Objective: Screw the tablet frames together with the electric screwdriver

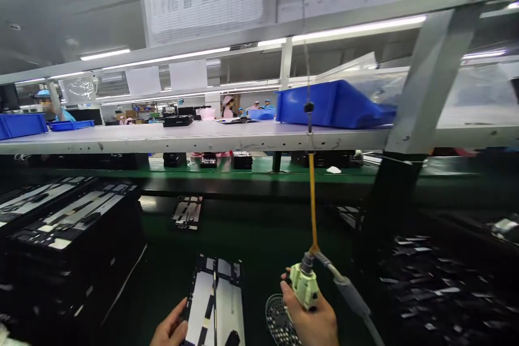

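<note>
Near the bottom of the head view, my left hand (170, 327) grips the left edge of a flat black tablet housing (227, 297) with pale silver panels and a dark strip down its middle. To the right, my right hand (312, 321) is wrapped round a pale green corded electric screwdriver (303, 284), whose tip is hidden. It hangs from a yellow cord (312, 200), and a grey cable (351, 297) leaves its top. Beside and partly behind my right hand lies a round dish with holes (279, 319).
Tall stacks of similar housings (77, 216) stand at left. One more housing (187, 212) lies further back on the green bench. Many small dark parts (446, 286) are heaped at right. A shelf (227, 138) crosses above, bearing a blue bin (320, 105). Several people are in the background.
</note>
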Available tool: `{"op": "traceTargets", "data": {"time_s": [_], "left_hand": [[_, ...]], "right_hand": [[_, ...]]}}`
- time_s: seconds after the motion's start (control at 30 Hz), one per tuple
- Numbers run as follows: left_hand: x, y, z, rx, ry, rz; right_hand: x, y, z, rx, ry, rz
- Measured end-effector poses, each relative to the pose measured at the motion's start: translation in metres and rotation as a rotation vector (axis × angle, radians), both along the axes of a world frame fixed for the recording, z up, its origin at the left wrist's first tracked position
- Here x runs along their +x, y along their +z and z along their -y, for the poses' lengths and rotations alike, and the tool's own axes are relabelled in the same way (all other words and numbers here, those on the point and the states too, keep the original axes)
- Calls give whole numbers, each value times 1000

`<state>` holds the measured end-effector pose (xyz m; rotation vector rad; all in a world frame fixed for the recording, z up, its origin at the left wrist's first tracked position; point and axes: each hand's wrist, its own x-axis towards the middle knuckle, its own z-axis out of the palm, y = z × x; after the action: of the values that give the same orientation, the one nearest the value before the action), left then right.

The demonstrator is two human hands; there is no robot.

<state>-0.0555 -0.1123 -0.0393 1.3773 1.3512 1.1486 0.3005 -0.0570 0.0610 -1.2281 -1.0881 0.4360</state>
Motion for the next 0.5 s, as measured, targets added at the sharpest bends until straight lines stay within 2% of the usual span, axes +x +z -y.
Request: {"op": "traceTargets", "data": {"time_s": [0.1, 0.23, 0.3, 0.37, 0.4, 0.5], "left_hand": [[-5, 16, 17, 161, -18, -293], [-6, 59, 44, 453, -6, -662], [3, 74, 53, 550, -213, -756], [16, 78, 60, 609, -441, -817], [23, 76, 64, 636, -515, -842], [36, 56, 69, 745, -560, -869]], "right_hand": [[-8, 5, 4, -12, -10, -31], [-23, 13, 15, 12, 39, -25], [-27, 11, 14, 11, 76, -25], [-28, 7, 14, 13, 72, -17], [-29, 6, 15, 13, 71, -20], [-31, 6, 21, 23, 95, -18]]}}
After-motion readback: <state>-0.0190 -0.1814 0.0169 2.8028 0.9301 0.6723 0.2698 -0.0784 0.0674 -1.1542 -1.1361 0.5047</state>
